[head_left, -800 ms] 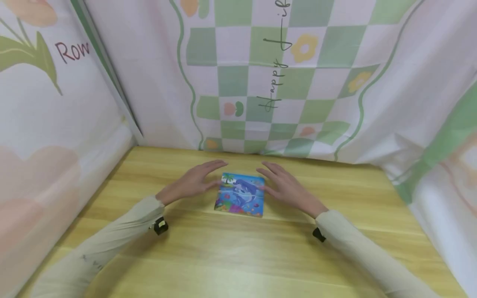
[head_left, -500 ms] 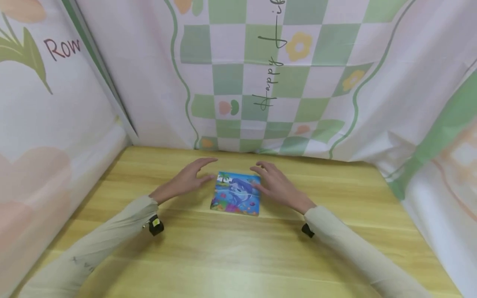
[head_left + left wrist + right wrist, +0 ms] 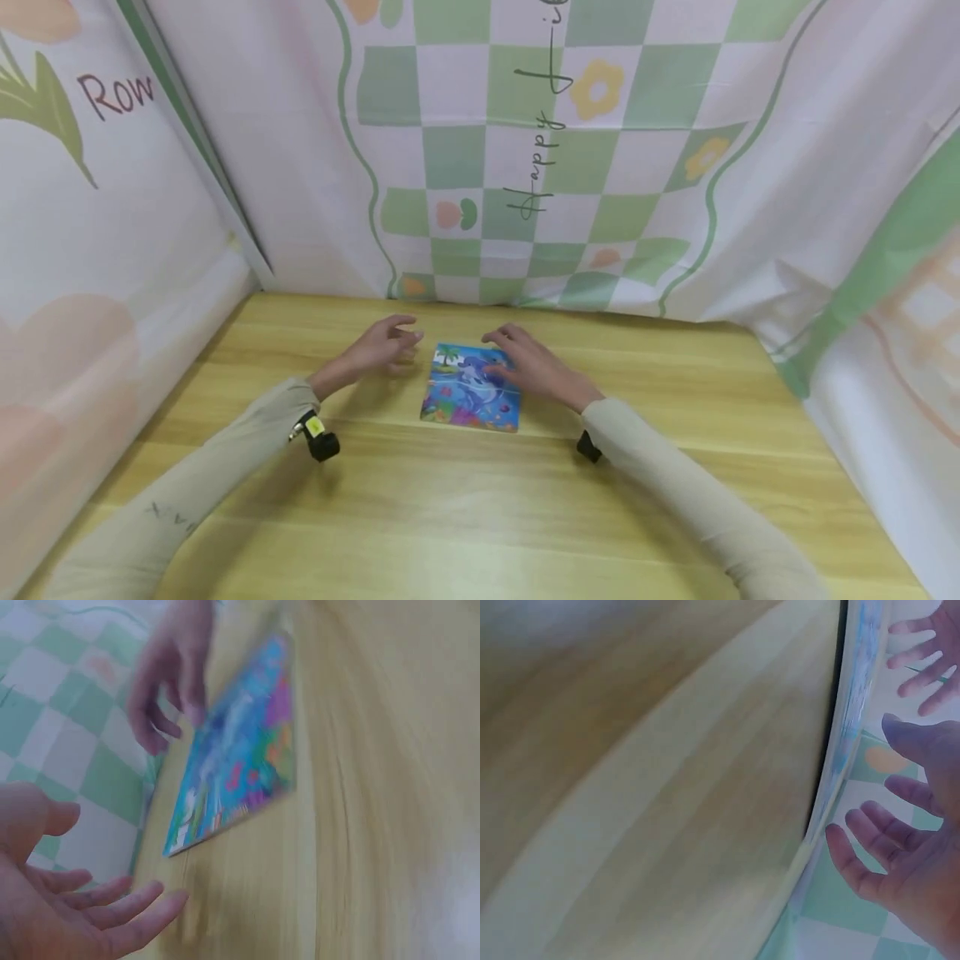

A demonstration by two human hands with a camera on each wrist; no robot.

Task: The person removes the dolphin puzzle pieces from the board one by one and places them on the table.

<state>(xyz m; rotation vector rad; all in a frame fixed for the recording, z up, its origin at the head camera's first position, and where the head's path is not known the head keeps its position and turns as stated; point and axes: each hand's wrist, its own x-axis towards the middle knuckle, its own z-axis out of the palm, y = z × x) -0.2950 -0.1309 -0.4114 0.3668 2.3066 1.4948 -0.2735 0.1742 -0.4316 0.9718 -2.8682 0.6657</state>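
Observation:
A thin square picture board [image 3: 468, 404] lies on the table, printed with a dolphin, a palm tree and bright sea plants on blue. My left hand [image 3: 381, 346] hovers just left of it, fingers loosely bent and holding nothing. Over the board's upper right part hangs my right hand [image 3: 534, 364], its thumb and fingers spread and relaxed, overlapping the picture in the head view. In the left wrist view the left palm [image 3: 67, 915] is turned up, apart from the board [image 3: 240, 742]. Bent, separated fingers [image 3: 885, 832] of the right hand show in the right wrist view.
The wooden table [image 3: 450, 508] extends around the board. A green-and-white checked cloth [image 3: 517, 167] hangs along its back edge, with printed cloth walls [image 3: 90, 225] at the left and right. A small black camera [image 3: 321, 442] is strapped under the left wrist.
My left hand has drawn back left from the board's edge, its fingers bending more. The right hand has moved left, further over the picture. The board stays put while the head view shifts slightly.

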